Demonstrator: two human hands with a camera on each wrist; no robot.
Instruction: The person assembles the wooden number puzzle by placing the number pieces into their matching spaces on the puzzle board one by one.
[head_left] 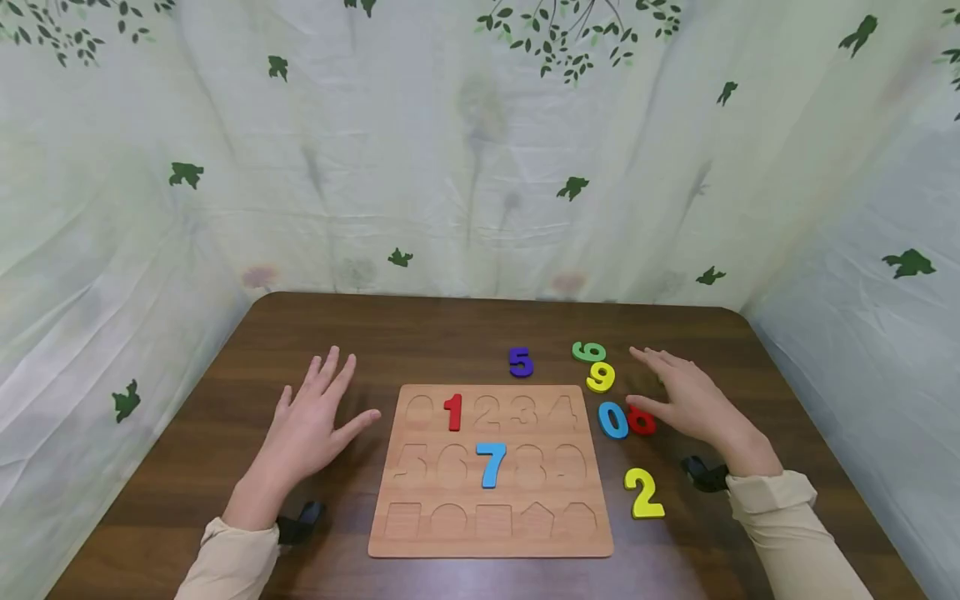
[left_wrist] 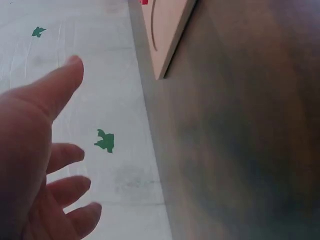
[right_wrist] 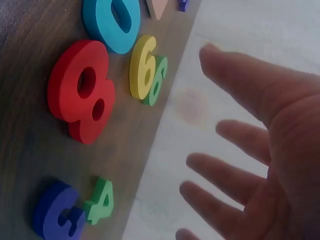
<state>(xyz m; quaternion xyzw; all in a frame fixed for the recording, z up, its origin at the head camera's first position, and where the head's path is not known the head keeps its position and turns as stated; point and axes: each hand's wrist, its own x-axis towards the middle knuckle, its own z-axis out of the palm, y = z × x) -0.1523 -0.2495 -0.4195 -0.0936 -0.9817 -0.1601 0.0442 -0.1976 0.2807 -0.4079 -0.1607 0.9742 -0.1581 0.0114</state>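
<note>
My left hand [head_left: 309,427] hovers left of a wooden number board [head_left: 435,537], fingers spread and holding nothing. Above the table's right side, my right hand [head_left: 693,402] is also empty, its fingers extended near a red 8 [head_left: 647,428]. In the board sit a red 1 [head_left: 454,414] and a light blue 7 [head_left: 492,462]; the other outlined recesses show bare wood. Close to the right hand lie a blue 0 [head_left: 603,421], a yellow 6-or-9 piece [head_left: 602,385] and a green one [head_left: 578,352]. The right wrist view adds a dark blue 3 [right_wrist: 46,215] and a green 4 [right_wrist: 102,200], which the hand hides from the head view.
Behind the board lies a purple 5 [head_left: 521,367], and to its right a yellow 2 [head_left: 645,507]. The brown wooden table [head_left: 360,321] ends at a white curtain [head_left: 420,167] with green leaf and bird prints. Dark straps [head_left: 705,475] circle both wrists.
</note>
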